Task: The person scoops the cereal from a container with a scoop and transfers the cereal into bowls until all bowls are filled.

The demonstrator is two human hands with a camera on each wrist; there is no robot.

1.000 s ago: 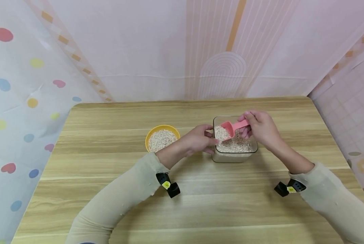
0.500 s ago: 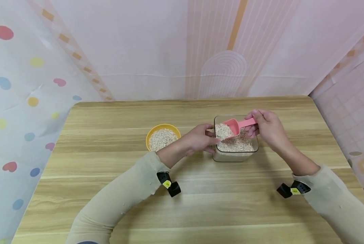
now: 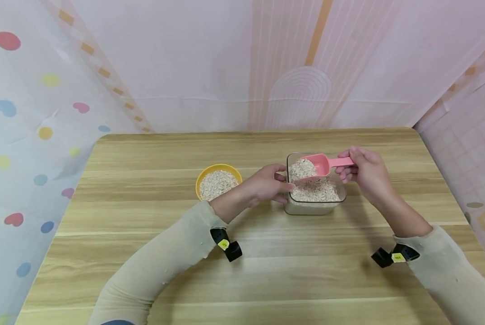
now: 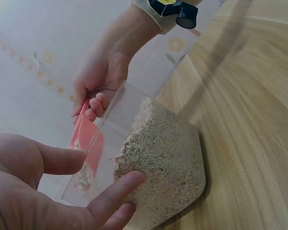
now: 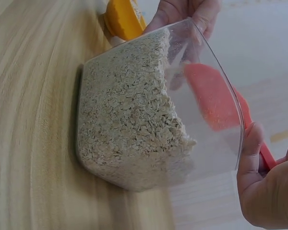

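Observation:
A clear square container (image 3: 307,208) half full of oats stands on the wooden table (image 3: 145,253). My left hand (image 3: 282,183) grips its left wall, thumb and fingers spread on the plastic (image 4: 105,201). My right hand (image 3: 349,166) pinches the handle of a pink scoop (image 3: 321,163), which is held level over the container with oats in its bowl. Through the clear wall the scoop (image 5: 213,98) shows above the heap of oats (image 5: 129,115), with my right hand's fingers (image 5: 252,158) at the rim. A yellow bowl (image 3: 219,181) filled with oats sits just left of my left hand.
The table's far edge meets a pink patterned backdrop (image 3: 242,67). Dotted sheeting (image 3: 31,135) hangs along the left and pink tiled sheeting (image 3: 469,144) along the right. Bare wood lies in front of my arms.
My right hand has lifted the scoop out of the oats and drawn it up and to the right, levelling it with oats inside. My left hand has stayed on the container.

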